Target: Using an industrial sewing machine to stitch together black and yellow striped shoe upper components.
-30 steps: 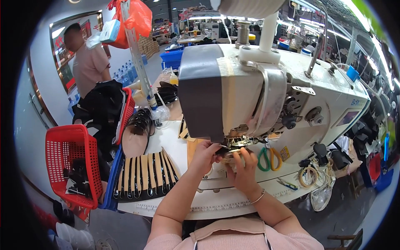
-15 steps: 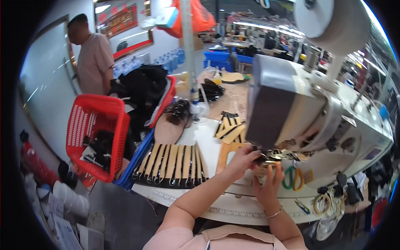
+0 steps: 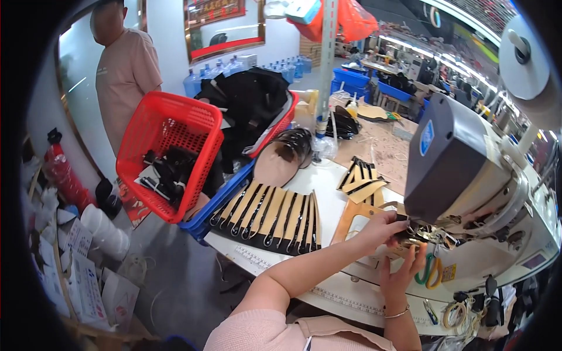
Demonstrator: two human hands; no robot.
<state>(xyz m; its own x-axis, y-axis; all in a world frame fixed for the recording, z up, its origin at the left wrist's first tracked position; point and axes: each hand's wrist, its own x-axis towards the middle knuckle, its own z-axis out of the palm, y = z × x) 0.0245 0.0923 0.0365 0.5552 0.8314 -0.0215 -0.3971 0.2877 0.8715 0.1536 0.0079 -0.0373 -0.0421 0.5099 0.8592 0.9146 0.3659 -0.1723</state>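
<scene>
A large sewing machine [image 3: 456, 164] stands at the right of the white table. My left hand [image 3: 377, 231] reaches to its needle area, thumb and fingers closed on a small black piece [image 3: 404, 235]; the piece's far end is hidden among the metal parts. Just below, my right hand [image 3: 401, 275] is raised with fingers apart, fingertips close to the presser foot; whether they touch the work I cannot tell. Left of my hands lies a fanned row of tan strips with black edges [image 3: 266, 216]. Beyond them is a smaller pile of similar strips [image 3: 363, 182].
A red basket [image 3: 202, 131] with black scraps stands at the left, beside a blue tray [image 3: 196, 229]. Green-and-yellow scissors [image 3: 434, 272] and snips [image 3: 431, 312] are at the right. A metal post [image 3: 326, 82] rises behind the table. A person [image 3: 126, 76] stands at the far left.
The view has swung left, so everything sits farther right in it. My hands stay at the needle area, the left still closed on the black piece.
</scene>
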